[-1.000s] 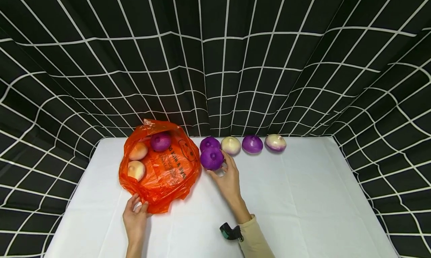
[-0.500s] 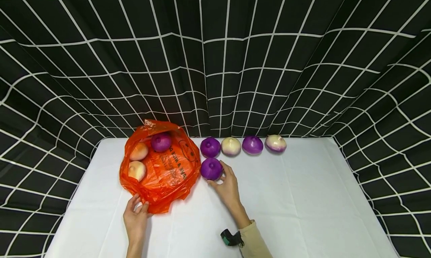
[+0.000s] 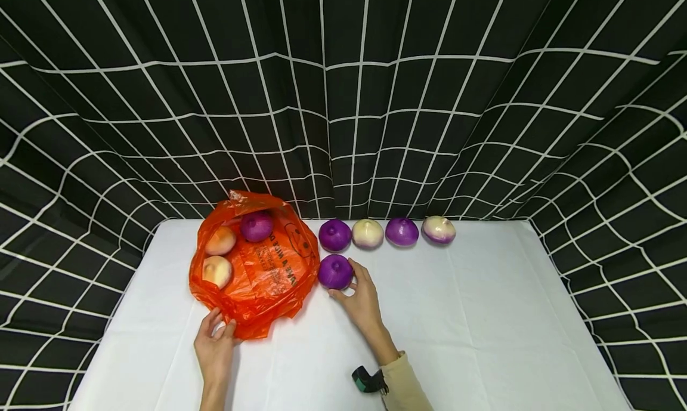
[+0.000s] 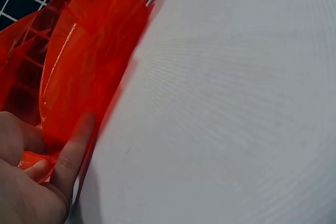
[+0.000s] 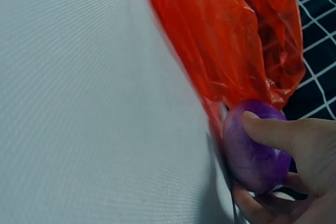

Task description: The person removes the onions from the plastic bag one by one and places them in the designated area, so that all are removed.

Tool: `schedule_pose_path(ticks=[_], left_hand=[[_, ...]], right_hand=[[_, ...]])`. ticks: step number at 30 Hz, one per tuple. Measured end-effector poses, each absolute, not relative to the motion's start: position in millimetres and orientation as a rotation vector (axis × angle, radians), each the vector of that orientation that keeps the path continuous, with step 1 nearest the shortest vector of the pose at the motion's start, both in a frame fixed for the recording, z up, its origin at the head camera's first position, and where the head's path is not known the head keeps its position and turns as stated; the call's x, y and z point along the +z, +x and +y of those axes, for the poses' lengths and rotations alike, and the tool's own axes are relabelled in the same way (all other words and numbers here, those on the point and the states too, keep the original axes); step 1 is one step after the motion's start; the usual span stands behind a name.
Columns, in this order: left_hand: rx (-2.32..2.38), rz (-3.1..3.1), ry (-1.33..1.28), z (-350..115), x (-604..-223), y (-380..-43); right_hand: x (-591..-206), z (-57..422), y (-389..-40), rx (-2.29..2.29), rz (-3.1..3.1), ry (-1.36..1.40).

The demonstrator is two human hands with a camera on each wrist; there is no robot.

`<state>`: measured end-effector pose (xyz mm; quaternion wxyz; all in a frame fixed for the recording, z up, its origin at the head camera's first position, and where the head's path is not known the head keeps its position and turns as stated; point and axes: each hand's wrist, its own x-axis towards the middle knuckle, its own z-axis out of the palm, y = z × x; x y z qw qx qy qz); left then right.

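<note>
My right hand holds a purple onion close to the right side of an orange-red plastic bag. In the right wrist view, the thumb lies over the side of this onion and the other fingers curl beneath it. At the bag's near edge, my left hand pinches the plastic. The left wrist view has those fingers on the thin film. Inside the wide-mouthed bag lie a purple onion and two pale yellowish onions, one at the left and one nearer.
Along the back edge of the white table runs a row: a purple onion, a white-and-purple one, another purple one and a second white-and-purple one. A black curtain with white grid lines stands behind and at the sides.
My right hand has drawn the purple onion from in front of the row's left end toward the near side, opening a small gap behind it. The left hand and bag have hardly moved.
</note>
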<state>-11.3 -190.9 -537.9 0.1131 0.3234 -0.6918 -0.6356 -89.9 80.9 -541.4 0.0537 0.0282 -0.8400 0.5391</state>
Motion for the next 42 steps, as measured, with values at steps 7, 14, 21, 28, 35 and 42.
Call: schedule_pose_path(ticks=[7,14,21,28,35,42], left_hand=[[-1.859,-2.033,0.95,-192.7,-538.3,-10.9],[-1.877,-2.047,0.936,-195.9,-536.8,-8.7],[-1.91,-2.037,0.92,-196.1,-535.0,-8.6],[-1.911,-2.052,0.928,-198.9,-535.8,-8.4],[-1.895,-2.069,0.914,-199.8,-536.7,-8.9],[-1.889,-2.064,0.934,-199.5,-537.4,-8.9]], right_hand=[[-540.8,83.8,-88.7,1.664,-2.551,0.1],[-539.4,87.7,-83.8,1.717,-2.57,0.08],[-534.0,92.1,-83.0,1.616,-2.623,0.107],[-516.6,89.7,-87.1,1.407,-2.579,0.168],[-494.1,72.9,-96.1,1.436,-2.484,0.26],[-480.7,39.9,-109.6,1.578,-2.427,0.451]])
